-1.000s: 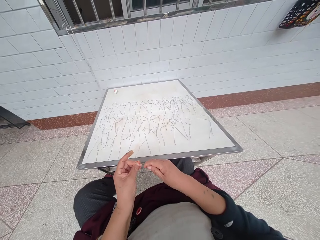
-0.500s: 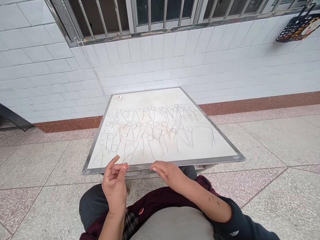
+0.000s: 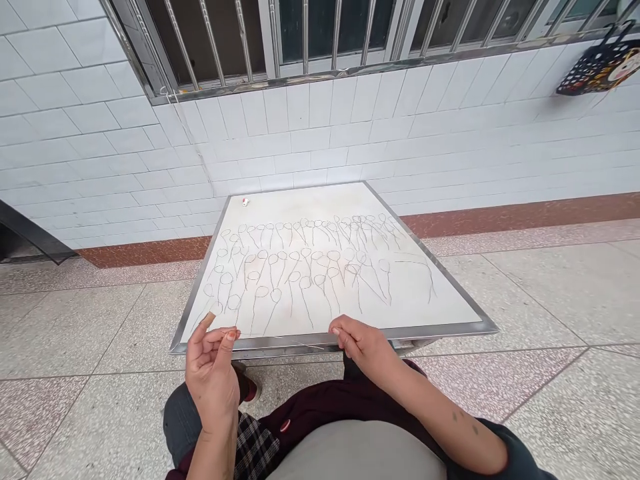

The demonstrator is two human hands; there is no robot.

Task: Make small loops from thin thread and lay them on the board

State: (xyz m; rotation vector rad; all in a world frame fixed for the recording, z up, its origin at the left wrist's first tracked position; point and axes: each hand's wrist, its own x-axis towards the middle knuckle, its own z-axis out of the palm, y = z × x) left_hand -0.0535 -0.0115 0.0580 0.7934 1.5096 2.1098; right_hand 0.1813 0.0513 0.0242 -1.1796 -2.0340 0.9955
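Observation:
My left hand [image 3: 215, 367] is over the near left edge of the white board, thumb and forefinger pinched together on a thin wire [image 3: 307, 346]. A tan wrap covers one of its raised fingertips. My right hand [image 3: 363, 343] is closed in a pinch at the near edge, farther right, at the other end of the faint strand. Between the hands the wire is barely visible. Many thin looped wires [image 3: 262, 292] with trailing tails lie in rows on the white board [image 3: 305, 197], beyond my hands.
A small white and red object [image 3: 245, 201] sits at the board's far left corner. The board has a grey metal rim [image 3: 445, 329] and stands close to a white tiled wall [image 3: 280, 137]. Above is a barred window [image 3: 337, 33]. A dotted bag [image 3: 597, 67] hangs at right.
My hands have moved apart: the left went left, the right went right, widening the stretch between them. The camera view has shifted slightly.

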